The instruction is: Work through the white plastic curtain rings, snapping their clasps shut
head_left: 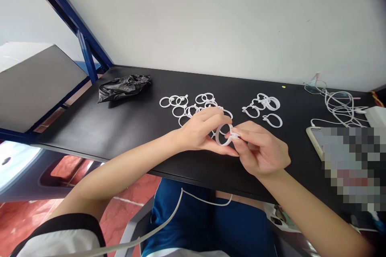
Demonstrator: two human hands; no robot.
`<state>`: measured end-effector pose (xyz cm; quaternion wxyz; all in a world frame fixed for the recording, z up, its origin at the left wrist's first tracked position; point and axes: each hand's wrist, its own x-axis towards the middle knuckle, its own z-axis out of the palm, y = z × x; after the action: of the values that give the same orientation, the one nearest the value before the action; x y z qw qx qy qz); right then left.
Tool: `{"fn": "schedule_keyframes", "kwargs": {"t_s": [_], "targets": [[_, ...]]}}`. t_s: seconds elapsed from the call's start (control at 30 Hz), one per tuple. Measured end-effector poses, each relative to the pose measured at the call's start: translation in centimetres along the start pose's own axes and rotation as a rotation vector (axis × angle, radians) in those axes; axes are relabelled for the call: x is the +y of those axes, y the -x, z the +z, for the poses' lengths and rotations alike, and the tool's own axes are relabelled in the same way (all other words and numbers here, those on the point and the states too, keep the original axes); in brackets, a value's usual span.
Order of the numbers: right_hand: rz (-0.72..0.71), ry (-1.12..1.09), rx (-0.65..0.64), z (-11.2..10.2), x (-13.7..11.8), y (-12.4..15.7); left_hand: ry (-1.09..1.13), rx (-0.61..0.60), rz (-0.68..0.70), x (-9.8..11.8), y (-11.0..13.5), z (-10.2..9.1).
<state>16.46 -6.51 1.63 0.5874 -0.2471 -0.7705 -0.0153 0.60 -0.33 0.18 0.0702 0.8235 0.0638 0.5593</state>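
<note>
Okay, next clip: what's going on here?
A person at a black table holds a white ring in both hands: the left hand steadies its band while the right hand pinches its tab. More rings lie in two groups, a larger cluster beyond the left hand and a smaller bunch to the right.

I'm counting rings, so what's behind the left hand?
Behind the left hand, white rings lie on the black table, several showing past its knuckles. It covers parts of the nearest ones; whether others lie wholly hidden can't be seen.
</note>
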Motion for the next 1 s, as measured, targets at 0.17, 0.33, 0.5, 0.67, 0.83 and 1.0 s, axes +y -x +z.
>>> {"fn": "schedule_keyframes", "kwargs": {"t_s": [0.17, 0.33, 0.5, 0.67, 0.83, 1.0], "targets": [[-0.006, 0.006, 0.0, 0.08, 0.08, -0.01, -0.048, -0.046, -0.024, -0.2, 0.49, 0.08], [-0.013, -0.015, -0.003, 0.09, -0.05, -0.07, -0.023, -0.031, 0.001, -0.05, 0.32, 0.05], [0.003, -0.024, -0.025, 0.01, -0.11, 0.04, 0.046, 0.013, 0.01, 0.08, 0.05, 0.17], [0.011, -0.057, -0.031, -0.01, -0.2, 0.14, 0.063, 0.031, 0.011, 0.01, 0.24, 0.37], [0.003, -0.073, -0.052, -0.07, -0.35, 0.08, 0.077, 0.025, -0.003, 0.14, 0.34, 0.4], [0.011, -0.101, -0.064, -0.06, -0.33, 0.13, 0.077, 0.026, 0.011, 0.19, 0.32, 0.4]]}}
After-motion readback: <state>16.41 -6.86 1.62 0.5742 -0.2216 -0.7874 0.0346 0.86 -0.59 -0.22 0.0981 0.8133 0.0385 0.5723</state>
